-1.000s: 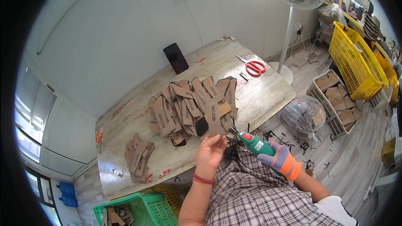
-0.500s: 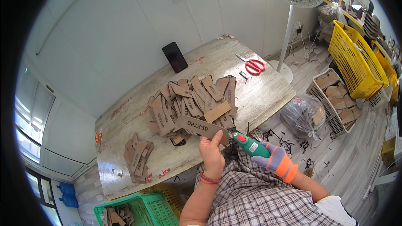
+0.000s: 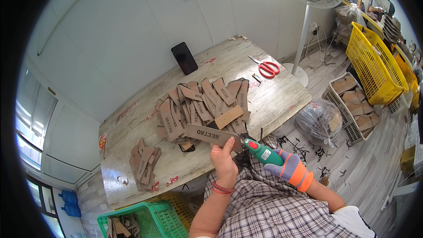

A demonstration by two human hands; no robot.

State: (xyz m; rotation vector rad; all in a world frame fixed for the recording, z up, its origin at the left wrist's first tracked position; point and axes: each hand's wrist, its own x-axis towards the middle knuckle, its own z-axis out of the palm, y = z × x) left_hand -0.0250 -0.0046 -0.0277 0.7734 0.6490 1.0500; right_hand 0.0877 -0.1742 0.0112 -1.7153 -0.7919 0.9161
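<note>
My bare left hand (image 3: pixel 224 164) pinches a flat brown cut piece (image 3: pixel 200 133) with dark printed lettering, held near the table's front edge. My right hand (image 3: pixel 291 170), in a grey and orange glove, grips a green handheld electric cutter (image 3: pixel 263 152) with a red button. The cutter's dark head meets the right end of the piece, close to my left thumb; the exact contact is too small to make out. Just beyond lies a heap of similar brown pieces (image 3: pixel 174 119), overlapping each other. A smaller stack (image 3: pixel 144 166) of them sits at the table's left.
On the worn table (image 3: pixel 282 90) are red-handled scissors (image 3: pixel 268 68) and a black phone (image 3: pixel 184 59) leaning at the wall. A green crate (image 3: pixel 165 220) holds pieces below. Right stand a fan (image 3: pixel 304 39), a clear bag (image 3: pixel 318 121), a grey basket (image 3: pixel 348 110) and a yellow crate (image 3: pixel 379 66). Black scraps litter the floor.
The brown piece has shifted very slightly against the cutter's head. Both hands keep their grips; the view has moved a touch.
</note>
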